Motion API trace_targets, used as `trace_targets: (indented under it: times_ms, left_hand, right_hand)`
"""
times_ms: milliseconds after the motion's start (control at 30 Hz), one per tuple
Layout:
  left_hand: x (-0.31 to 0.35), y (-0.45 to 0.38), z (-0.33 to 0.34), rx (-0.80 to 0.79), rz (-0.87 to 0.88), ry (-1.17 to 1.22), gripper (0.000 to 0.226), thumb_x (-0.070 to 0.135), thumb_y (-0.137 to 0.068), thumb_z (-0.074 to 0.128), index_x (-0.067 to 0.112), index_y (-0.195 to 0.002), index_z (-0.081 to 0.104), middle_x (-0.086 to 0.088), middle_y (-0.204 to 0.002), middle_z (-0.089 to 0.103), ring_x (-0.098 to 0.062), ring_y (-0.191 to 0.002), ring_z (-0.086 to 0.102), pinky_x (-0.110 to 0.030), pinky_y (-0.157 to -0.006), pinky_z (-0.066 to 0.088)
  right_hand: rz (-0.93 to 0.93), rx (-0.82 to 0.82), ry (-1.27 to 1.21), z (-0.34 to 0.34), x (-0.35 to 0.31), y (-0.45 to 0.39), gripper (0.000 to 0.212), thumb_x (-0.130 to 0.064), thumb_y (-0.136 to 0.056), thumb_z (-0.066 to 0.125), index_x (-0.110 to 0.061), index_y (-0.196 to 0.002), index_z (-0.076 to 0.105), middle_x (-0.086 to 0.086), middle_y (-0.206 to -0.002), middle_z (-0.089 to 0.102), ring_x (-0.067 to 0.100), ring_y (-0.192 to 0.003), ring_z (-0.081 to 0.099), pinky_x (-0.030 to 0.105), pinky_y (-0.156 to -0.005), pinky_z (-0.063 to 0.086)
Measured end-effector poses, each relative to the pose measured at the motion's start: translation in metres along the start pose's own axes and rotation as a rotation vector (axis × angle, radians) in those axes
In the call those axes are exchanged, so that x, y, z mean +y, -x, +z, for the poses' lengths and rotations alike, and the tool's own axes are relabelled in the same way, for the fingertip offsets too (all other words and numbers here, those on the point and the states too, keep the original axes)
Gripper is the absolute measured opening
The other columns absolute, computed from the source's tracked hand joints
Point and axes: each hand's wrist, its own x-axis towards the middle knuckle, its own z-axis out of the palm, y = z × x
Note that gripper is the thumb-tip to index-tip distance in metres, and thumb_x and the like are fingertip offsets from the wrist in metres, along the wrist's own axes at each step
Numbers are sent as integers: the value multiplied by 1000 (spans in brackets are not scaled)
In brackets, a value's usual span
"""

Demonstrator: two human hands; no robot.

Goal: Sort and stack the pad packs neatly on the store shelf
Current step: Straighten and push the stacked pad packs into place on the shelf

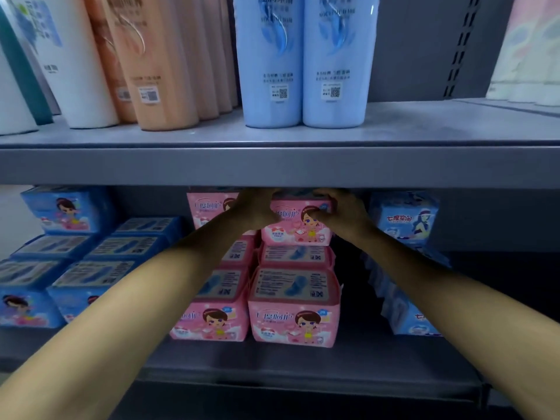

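With left hand (253, 209) and right hand (342, 212) gripping the top pink pad pack (295, 227), risk of toppling the 2 rear pink stacks (295, 259) through uneven release.

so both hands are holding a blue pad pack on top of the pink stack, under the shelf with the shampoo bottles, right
Not quite: the pack is pink, not blue. The head view shows the left hand and right hand holding a pink pad pack on top of the pink stack, under the shelf with the shampoo bottles.

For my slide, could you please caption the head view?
Both hands, left and right, grip a pink pad pack atop the pink stack on the lower shelf.
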Motion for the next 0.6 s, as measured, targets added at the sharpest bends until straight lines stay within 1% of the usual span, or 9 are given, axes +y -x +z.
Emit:
trace_targets:
  times_ms: [67,100,267,333,367,433,467,500,600]
  left_hand:
    - [-3,1,1,8,19,-29,63,18,-83,73,13,-138,43,-11,-131,53,-27,-116,52,-22,-82,37]
    - [-4,1,2,20,35,-65,61,21,-84,72,14,-137,44,-11,-130,54,-27,-115,53,-22,-81,36]
    - [-9,-2,8,100,54,-221,50,32,-89,65,18,-134,46,-10,-123,59,-27,-106,58,-27,-77,42]
    - [-11,-5,9,91,40,-265,48,36,-90,62,19,-133,47,-10,-123,59,-29,-109,57,-32,-84,47]
    - [-12,-6,9,85,36,-288,48,38,-91,61,19,-133,48,-10,-125,59,-30,-112,56,-34,-87,49]
    - [-13,-9,10,98,40,-319,45,38,-92,60,19,-131,49,-10,-128,57,-31,-116,53,-36,-89,48]
    - [-14,-10,11,108,43,-329,44,38,-92,59,18,-130,50,-9,-128,56,-31,-117,53,-35,-89,48]
    - [-15,-12,12,117,40,-329,43,38,-92,60,17,-128,51,-9,-128,56,-31,-117,52,-34,-88,46]
    - [-16,-15,15,131,9,-291,39,40,-91,60,13,-118,53,-8,-120,59,-28,-111,55,-27,-79,40]
  right_hand:
    - [-8,-75,5,0,1,-2,47,-13,-77,76,-9,-122,61,7,-122,64,20,-114,59,29,-100,43]
    - [-18,-88,28,0,2,-3,48,-11,-78,75,-9,-123,60,7,-123,63,21,-115,58,30,-101,43]
    - [-33,-76,110,6,6,-9,44,-17,-85,70,-12,-127,57,5,-125,62,19,-114,58,20,-94,40]
    - [-45,-75,154,7,8,-10,44,-20,-87,68,-13,-128,56,6,-123,63,18,-104,61,18,-83,39]
    - [-50,-72,171,8,8,-11,42,-22,-87,67,-12,-127,56,7,-118,65,14,-90,62,16,-75,36]
    - [-58,-61,175,10,9,-12,38,-23,-88,67,-10,-122,58,9,-106,67,-1,-64,48,11,-64,28]
    - [-57,-58,175,11,10,-13,35,-22,-88,66,-8,-119,58,10,-101,67,-3,-60,42,11,-63,27]
    - [-51,-53,174,12,10,-14,33,-22,-89,65,-6,-117,59,9,-96,66,0,-61,42,12,-62,27]
    - [-27,-38,163,13,10,-16,29,-19,-91,62,-2,-114,57,-5,-85,55,6,-70,46,12,-62,27]
